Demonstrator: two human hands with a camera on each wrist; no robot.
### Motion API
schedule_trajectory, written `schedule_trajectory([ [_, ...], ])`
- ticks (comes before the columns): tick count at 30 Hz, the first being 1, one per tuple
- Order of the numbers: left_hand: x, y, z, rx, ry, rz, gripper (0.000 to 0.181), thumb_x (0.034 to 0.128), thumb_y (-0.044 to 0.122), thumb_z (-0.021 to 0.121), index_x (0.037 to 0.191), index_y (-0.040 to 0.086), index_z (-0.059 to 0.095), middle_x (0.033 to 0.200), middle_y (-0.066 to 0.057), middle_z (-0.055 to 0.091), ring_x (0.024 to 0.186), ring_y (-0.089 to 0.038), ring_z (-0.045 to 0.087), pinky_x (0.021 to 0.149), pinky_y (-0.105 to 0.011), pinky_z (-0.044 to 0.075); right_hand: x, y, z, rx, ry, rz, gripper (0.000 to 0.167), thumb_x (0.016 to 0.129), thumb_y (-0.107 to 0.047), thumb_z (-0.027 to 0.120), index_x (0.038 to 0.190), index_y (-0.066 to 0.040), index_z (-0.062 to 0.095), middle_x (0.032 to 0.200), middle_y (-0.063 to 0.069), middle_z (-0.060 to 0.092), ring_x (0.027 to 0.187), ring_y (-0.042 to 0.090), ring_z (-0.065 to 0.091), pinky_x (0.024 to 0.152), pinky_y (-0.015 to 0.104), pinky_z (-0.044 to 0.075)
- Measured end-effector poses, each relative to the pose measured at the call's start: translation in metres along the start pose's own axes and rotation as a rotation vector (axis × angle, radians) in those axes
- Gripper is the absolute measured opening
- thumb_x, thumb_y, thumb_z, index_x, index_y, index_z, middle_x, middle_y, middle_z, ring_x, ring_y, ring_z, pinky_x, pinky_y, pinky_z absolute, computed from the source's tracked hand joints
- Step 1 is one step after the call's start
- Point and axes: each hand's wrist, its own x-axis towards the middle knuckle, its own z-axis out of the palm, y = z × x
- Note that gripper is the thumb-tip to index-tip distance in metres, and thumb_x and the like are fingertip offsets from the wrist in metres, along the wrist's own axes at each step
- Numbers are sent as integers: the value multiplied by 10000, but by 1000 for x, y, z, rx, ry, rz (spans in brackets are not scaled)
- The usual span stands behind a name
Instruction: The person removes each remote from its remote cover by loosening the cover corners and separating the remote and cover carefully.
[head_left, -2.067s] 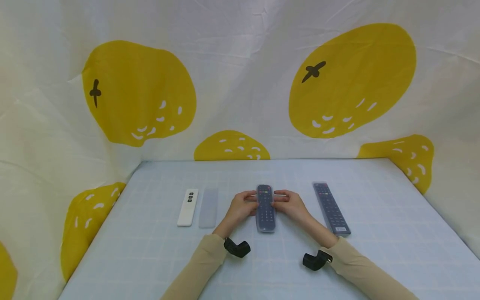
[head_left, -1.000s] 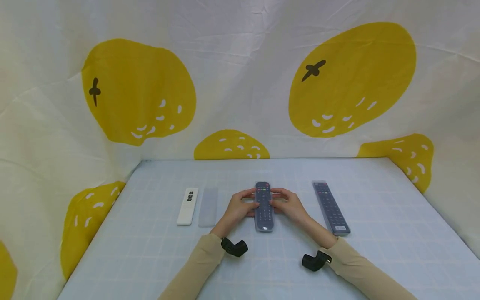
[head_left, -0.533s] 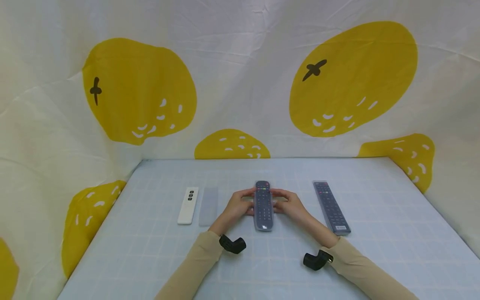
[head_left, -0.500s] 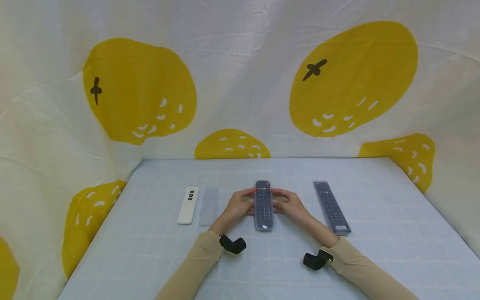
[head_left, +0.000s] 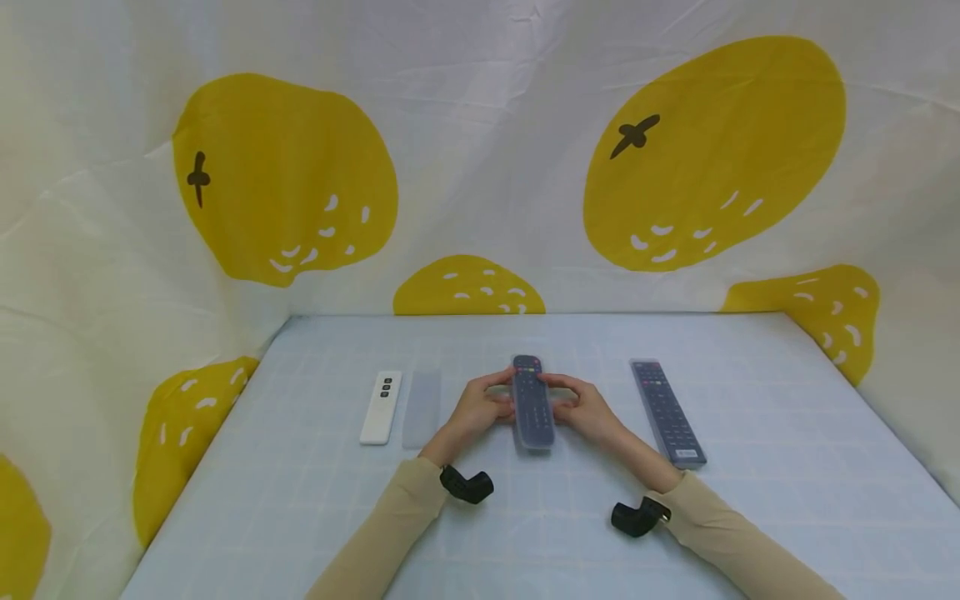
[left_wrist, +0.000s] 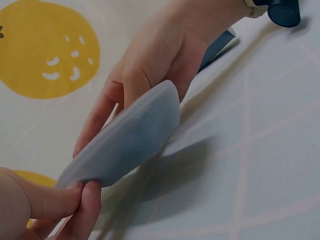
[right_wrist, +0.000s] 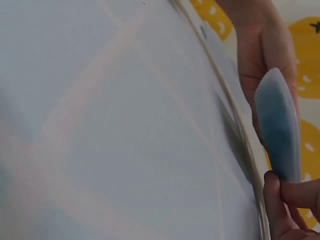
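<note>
A dark remote control in a translucent cover is held between both hands at mid-table in the head view. Its near end is tilted up off the cloth, and a shadow lies beneath it. My left hand grips the left edge between thumb and fingers. On the opposite edge, my right hand grips it likewise. Both wrist views show the cover's pale underside, with the left hand's fingertips pinching one edge and the right hand's fingertips pinching the other.
Left of the hands lie a white remote with several dark buttons and a flat translucent sleeve. Another dark remote in a clear cover lies beside the right forearm. A fruit-print curtain rises behind the pale checked tablecloth.
Both hands have raised the remote slightly; its near end has tipped up and swung a little to the right. The other remotes and the sleeve stay where they were.
</note>
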Motion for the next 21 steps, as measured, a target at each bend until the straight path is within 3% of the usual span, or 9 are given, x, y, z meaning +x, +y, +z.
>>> schedule_trajectory([
  [4,1,-1,0,-30,-15,-9,619,866,-112,556,1425,139,467,1383,-136,500,758,-49,604,765,-234,559,0,-3,-2,-16,-17,6,530,878,94,520,1396,-1,459,1422,285,428,815,72,678,702,196,530],
  [12,1,-6,-2,-75,-24,40,431,939,2,558,1347,140,566,1390,-127,520,776,-50,628,703,-218,557,0,-5,-4,-23,-60,-32,476,939,-2,538,1405,-3,441,1342,307,470,1156,385,593,812,242,535],
  [16,1,-8,-4,-22,-17,53,436,935,-8,549,1347,130,565,1378,-127,534,730,-40,606,671,-213,541,0,-5,-3,-17,-59,-42,467,951,-24,536,1409,-26,452,1354,279,484,1148,366,600,821,239,535],
  [21,1,-8,-5,52,-2,51,547,847,-98,551,1340,139,573,1351,-123,554,647,-54,540,615,-197,465,-1,-8,-3,-33,-47,-82,457,948,-68,571,1391,-13,477,1380,268,489,1074,278,646,813,210,533],
])
